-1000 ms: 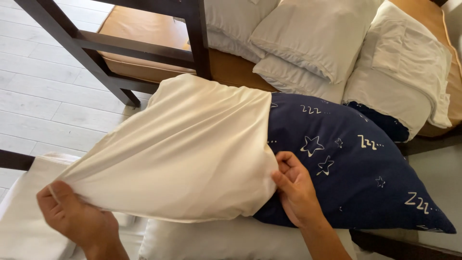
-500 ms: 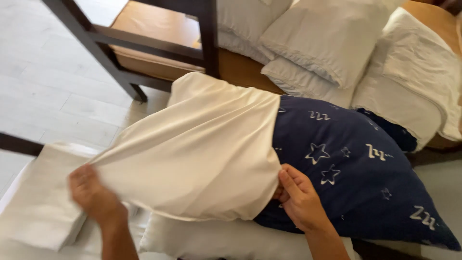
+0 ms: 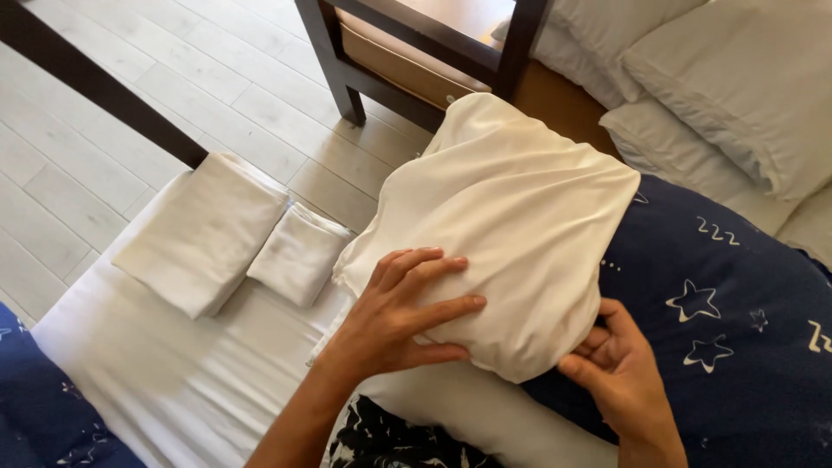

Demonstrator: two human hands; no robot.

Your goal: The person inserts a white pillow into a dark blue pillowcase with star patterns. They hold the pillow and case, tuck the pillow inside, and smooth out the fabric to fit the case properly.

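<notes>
Left hand (image 3: 394,316) flat on cream pillowcase (image 3: 511,217) — right hand (image 3: 620,373) pinching hem over navy pillow (image 3: 737,338).

pillow (image 3: 511,217) on bed | folded linens (image 3: 204,230) left | chair (image 3: 416,52) behind

Both forearms are bare, with no sleeves visible. The left hand (image 3: 394,316) and the right hand (image 3: 620,377) wear no gloves, no rings, and no watch or bracelet.

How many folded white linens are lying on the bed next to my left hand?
2. A larger folded sheet lies near the bed's edge by the floor, and a smaller folded piece sits right beside it, closer to the left hand. Others may be out of view.
</notes>
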